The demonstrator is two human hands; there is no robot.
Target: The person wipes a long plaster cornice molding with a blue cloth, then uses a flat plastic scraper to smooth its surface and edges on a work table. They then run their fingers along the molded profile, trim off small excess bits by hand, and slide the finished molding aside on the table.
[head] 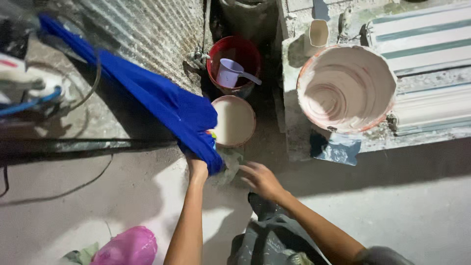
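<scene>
The floor [402,211] is grey concrete, bright near the bottom and dark with shadow higher up. A wavy metal wall [147,29] stands at the back. On the right, a rough stone ledge [294,64] holds long white strips with green lines [427,34]. Black cables [59,194] lie on the ground.

A small round plastic bowl [234,120] sits before the red plastic bucket [235,61] holding a pale scoop [230,72], with a large paint-smeared bucket [346,88] to their right.
</scene>
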